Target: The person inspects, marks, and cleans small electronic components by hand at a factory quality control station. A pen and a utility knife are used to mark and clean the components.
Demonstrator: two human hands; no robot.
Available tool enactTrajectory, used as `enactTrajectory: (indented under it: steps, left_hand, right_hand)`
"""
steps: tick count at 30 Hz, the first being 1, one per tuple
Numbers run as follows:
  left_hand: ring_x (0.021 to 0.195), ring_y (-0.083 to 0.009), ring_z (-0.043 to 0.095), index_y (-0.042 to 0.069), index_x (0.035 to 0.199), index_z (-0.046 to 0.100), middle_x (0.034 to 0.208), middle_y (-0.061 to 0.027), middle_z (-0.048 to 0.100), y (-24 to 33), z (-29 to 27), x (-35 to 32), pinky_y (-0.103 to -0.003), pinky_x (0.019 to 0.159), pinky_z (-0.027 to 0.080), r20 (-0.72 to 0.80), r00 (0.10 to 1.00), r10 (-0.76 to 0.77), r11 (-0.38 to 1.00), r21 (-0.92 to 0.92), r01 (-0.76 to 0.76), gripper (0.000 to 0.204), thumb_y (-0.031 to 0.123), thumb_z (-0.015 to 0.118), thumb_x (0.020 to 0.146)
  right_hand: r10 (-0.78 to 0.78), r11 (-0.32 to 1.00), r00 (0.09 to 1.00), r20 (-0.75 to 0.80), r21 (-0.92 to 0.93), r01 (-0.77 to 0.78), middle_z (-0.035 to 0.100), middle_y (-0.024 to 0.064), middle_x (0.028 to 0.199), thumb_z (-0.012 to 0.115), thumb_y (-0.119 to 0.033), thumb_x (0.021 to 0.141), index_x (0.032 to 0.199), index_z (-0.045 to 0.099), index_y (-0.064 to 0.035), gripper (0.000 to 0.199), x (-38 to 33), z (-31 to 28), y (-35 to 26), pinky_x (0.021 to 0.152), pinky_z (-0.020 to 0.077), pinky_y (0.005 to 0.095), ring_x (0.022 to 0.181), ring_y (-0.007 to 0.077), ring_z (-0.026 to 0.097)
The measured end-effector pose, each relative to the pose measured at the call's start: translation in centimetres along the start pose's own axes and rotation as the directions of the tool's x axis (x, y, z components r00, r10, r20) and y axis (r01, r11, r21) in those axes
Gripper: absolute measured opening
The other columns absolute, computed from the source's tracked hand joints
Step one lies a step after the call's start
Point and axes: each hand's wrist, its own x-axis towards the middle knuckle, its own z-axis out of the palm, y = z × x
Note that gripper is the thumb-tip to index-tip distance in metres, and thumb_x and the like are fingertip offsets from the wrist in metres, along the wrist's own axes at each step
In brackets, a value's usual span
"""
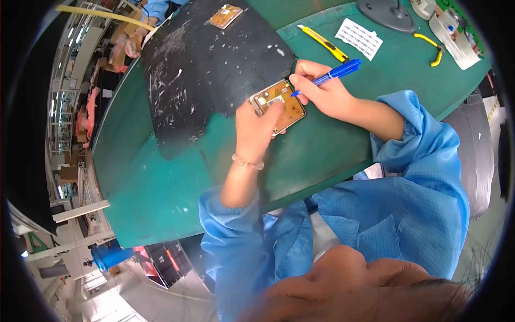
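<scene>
My left hand (256, 126) grips a small flat circuit module (289, 111) with an orange-brown face and a pale metal rim, thumb lying across its top near a white label. In my right hand (324, 91) is a blue pen (335, 73), pinched between thumb and fingers. Its tip points down at the module's upper right part; whether it touches cannot be made out. Both hands are over the edge of a worn black mat (214, 64). A second similar circuit module (226, 16) lies at the mat's far end, apart from my hands.
The mat lies on a green table (155, 198). Beyond my right hand are a yellow utility knife (323, 44), a sheet of printed labels (359, 38), yellow-handled pliers (431, 49) and a round grey base (387, 14). A co-worker's blue sleeve (156, 9) shows at the far left.
</scene>
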Motion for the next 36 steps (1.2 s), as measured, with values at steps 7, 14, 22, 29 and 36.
enactTrajectory:
  steps: [7, 14, 22, 29, 36]
  left_hand:
    - [0.055, -0.0102, 0.063, -0.005, 0.103, 0.062, 0.075, -0.0078, 0.067, -0.3, -0.7, -0.5, -0.021, 0.041, 0.046, 0.017, 1.000, 0.021, 1.000, 0.003, -0.021, 0.026, 0.013, 0.067, 0.085]
    - [0.056, -0.0095, 0.063, -0.003, 0.103, 0.062, 0.076, -0.0070, 0.067, -0.2, -0.8, -0.3, -0.020, 0.042, 0.044, 0.031, 0.999, 0.029, 1.000, 0.008, -0.030, 0.025, 0.014, 0.067, 0.086]
    - [0.056, -0.0090, 0.062, -0.002, 0.104, 0.062, 0.076, -0.0061, 0.067, -0.1, -0.7, -0.4, -0.020, 0.042, 0.044, 0.029, 0.999, 0.034, 0.999, 0.017, -0.035, 0.026, 0.016, 0.067, 0.086]
    - [0.067, -0.0069, 0.061, -0.002, 0.102, 0.064, 0.080, -0.0038, 0.067, -1.3, -0.2, -0.5, -0.022, 0.054, 0.049, 0.013, 0.988, 0.157, 0.986, 0.048, -0.157, 0.023, 0.010, 0.069, 0.084]
    - [0.069, -0.0036, 0.054, 0.000, 0.099, 0.064, 0.077, -0.0001, 0.064, -1.9, 1.8, -1.2, -0.023, 0.061, 0.047, 0.083, 0.963, 0.257, 0.959, 0.101, -0.264, 0.023, 0.011, 0.072, 0.081]
  right_hand:
    - [-0.002, 0.999, 0.998, 0.069, -0.032, 0.005, 0.057, 0.0010, 0.066, 0.054, -0.017, 0.097, 0.080, 0.048, -0.0054, 0.022, -0.1, 0.5, -0.3, 0.053, 0.0374, 0.0212, 0.060, 0.0042, 0.052]
    - [0.014, 1.000, 0.995, 0.099, -0.020, -0.012, 0.059, 0.0018, 0.067, 0.055, -0.016, 0.096, 0.081, 0.048, -0.0053, 0.020, -0.1, 0.5, -0.1, 0.054, 0.0387, 0.0213, 0.062, 0.0043, 0.053]
    - [0.034, 0.999, 0.992, 0.120, -0.027, -0.031, 0.059, 0.0020, 0.068, 0.055, -0.016, 0.096, 0.081, 0.047, -0.0059, 0.021, -0.2, 0.6, -0.1, 0.055, 0.0395, 0.0210, 0.062, 0.0043, 0.053]
    - [-0.037, 0.999, 0.998, -0.043, 0.008, 0.037, 0.054, 0.0007, 0.066, 0.054, -0.015, 0.097, 0.078, 0.045, -0.0063, 0.023, 0.0, -0.2, -1.5, 0.053, 0.0379, 0.0213, 0.060, 0.0040, 0.051]
    - [-0.300, 0.950, 0.954, -0.004, -0.087, 0.299, 0.050, 0.0016, 0.069, 0.054, -0.012, 0.097, 0.075, 0.043, -0.0055, 0.026, -0.1, -0.5, -3.3, 0.053, 0.0345, 0.0227, 0.058, 0.0057, 0.043]
